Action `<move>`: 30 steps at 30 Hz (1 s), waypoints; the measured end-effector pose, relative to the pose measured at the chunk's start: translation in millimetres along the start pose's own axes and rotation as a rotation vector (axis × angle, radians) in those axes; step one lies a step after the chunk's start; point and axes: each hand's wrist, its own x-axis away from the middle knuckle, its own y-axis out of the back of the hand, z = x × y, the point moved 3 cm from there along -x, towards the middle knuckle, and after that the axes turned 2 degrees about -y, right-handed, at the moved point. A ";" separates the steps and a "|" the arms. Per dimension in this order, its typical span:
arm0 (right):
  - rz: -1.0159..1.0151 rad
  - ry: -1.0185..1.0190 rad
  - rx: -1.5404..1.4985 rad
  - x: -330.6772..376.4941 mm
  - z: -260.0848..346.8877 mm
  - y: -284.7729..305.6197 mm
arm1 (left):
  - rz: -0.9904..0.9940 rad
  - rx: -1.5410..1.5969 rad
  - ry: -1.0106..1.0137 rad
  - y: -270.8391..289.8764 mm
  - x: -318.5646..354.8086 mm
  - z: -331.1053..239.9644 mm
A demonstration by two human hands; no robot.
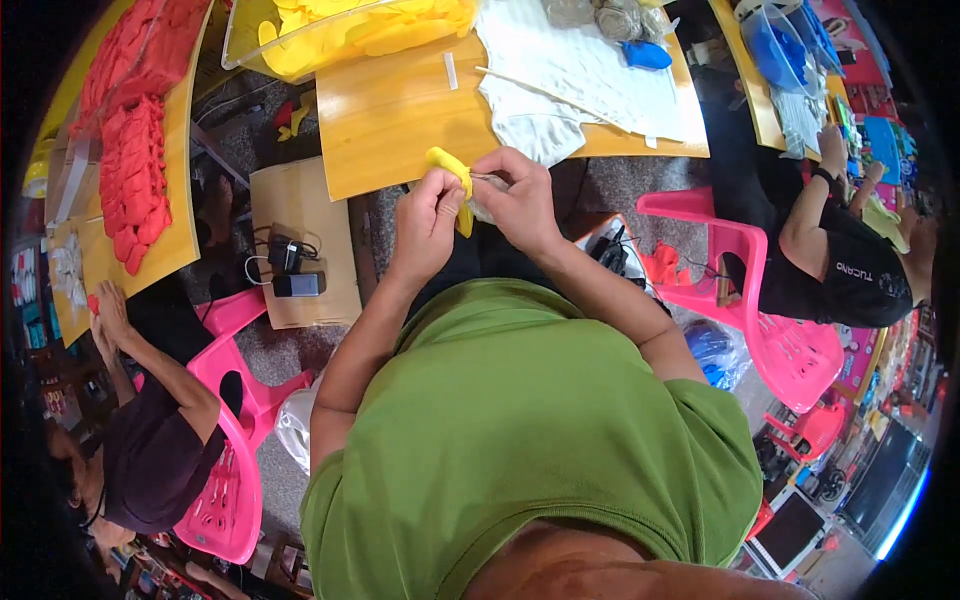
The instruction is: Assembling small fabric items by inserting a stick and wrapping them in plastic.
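Just past the near edge of the table, my left hand [428,222] is closed on a small yellow fabric piece [447,160]. The piece curves up above the thumb, and its lower end hangs between my hands. My right hand [522,200] meets it from the right with thumb and fingers pinched. A thin dark thing shows at the pinch, too small to name. Something pale shows under the right fingers, partly hidden, and I cannot tell what it is.
Ahead stands a wooden table [385,125] with a clear bin [235,50] of yellow pieces, a white cloth [535,125], a thin stick [555,97] and a blue piece [647,55]. Red pieces [135,190] lie on the left table. People on pink chairs [745,260] work at both sides.
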 end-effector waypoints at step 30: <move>0.079 -0.199 -0.350 8.2 -9.6 -8.0 | -0.190 0.602 0.170 -16.8 10.5 0.4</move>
